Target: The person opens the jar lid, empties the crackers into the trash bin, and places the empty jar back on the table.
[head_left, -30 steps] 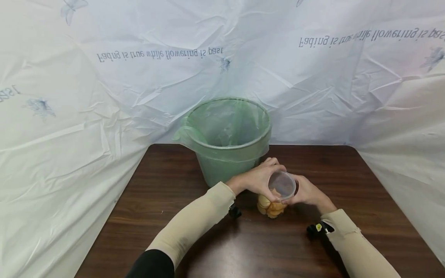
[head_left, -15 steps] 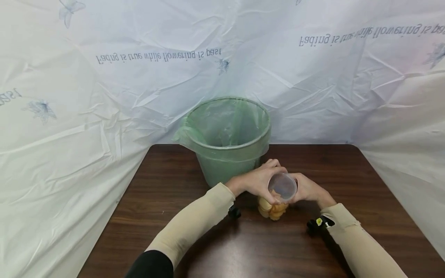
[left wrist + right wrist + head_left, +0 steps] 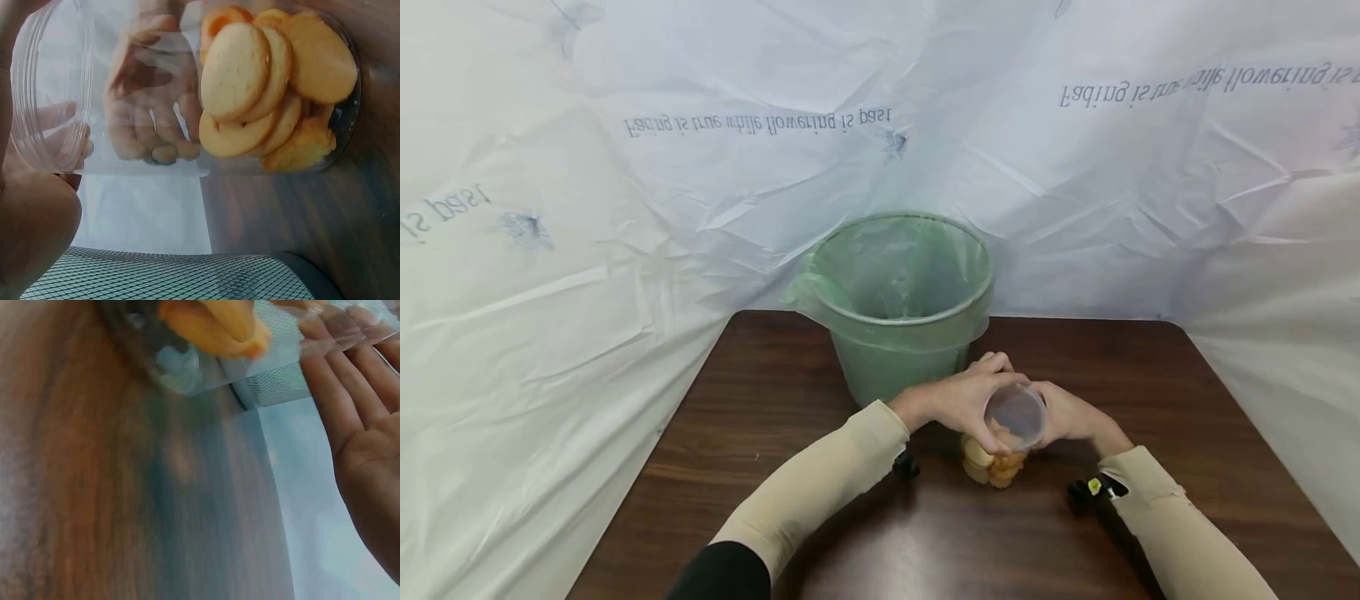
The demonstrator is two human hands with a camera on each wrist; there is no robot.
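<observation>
A clear plastic jar (image 3: 1017, 417) stands upright between my two hands, right of the bin. Round pale cookies (image 3: 236, 72) and several orange, ridged ones fill its lower part. My left hand (image 3: 957, 404) grips the jar near its top from the left, thumb on the near side. From the right, my right hand (image 3: 1066, 415) holds it at the same height. In the left wrist view, the jar's ringed neck (image 3: 53, 81) lies by the left palm, and the other hand shows through the wall. The right wrist view shows the right hand's fingers (image 3: 340, 394) stretched along the jar.
A green mesh bin (image 3: 898, 358) lined with a thin green bag (image 3: 820, 292) stands at the back of the dark wooden table (image 3: 970, 542), close behind the left hand. White printed sheeting (image 3: 760, 183) hangs behind and at both sides.
The jar and both hands have shifted slightly toward me. The head view has turned a little to the left. Both hands keep their hold on the jar.
</observation>
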